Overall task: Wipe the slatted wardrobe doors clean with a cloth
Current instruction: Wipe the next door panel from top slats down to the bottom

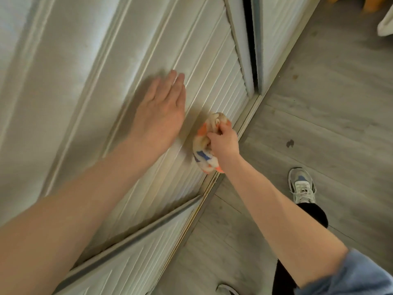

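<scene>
A white slatted wardrobe door (212,67) fills the middle of the head view, running down to the floor track. My left hand (161,111) lies flat against its slats with straight fingers. Just to its right, my right hand (223,141) grips a bunched cream cloth (204,154) with orange and blue patches. The cloth is pressed against the lower slats close to the door's bottom rail. Part of the cloth is hidden under my fingers.
A second slatted door (131,262) overlaps at the lower left, and a third (276,28) stands past a dark gap at the upper right. A metal floor track (244,120) runs along the doors. My shoes (302,184) stand on grey wood flooring (329,103).
</scene>
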